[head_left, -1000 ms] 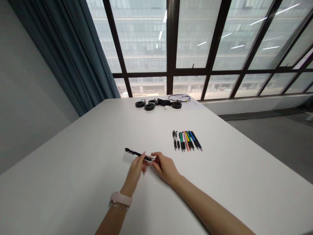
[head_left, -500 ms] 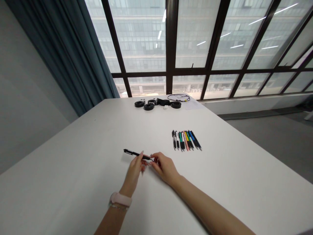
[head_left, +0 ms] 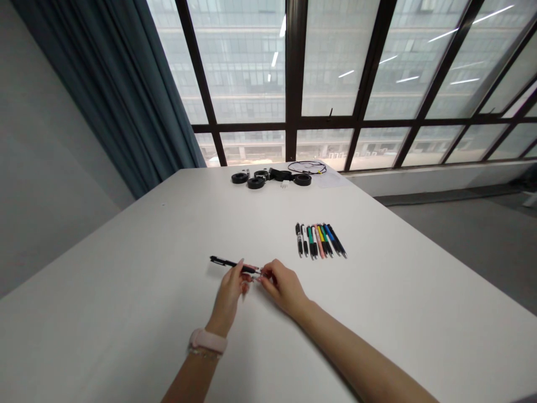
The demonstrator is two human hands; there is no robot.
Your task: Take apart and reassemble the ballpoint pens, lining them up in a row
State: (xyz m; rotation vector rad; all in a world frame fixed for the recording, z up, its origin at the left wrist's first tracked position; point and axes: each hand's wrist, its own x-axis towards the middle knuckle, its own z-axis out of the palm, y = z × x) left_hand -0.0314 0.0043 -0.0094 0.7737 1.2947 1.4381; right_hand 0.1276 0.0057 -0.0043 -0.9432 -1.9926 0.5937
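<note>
Head view: slim black plastic pen (head_left: 226, 263) is pinched in both grips, left hand (head_left: 230, 291) steadying the barrel, right hand (head_left: 283, 286) at its end, above white tabletop (head_left: 126, 313).

A slim black pen (head_left: 229, 263) lies level just above the white table, pinched at its right end.

I see a white table (head_left: 126, 313) bearing a row of pens (head_left: 320, 240) at two o'clock and black rolls (head_left: 255, 180) at twelve.
</note>
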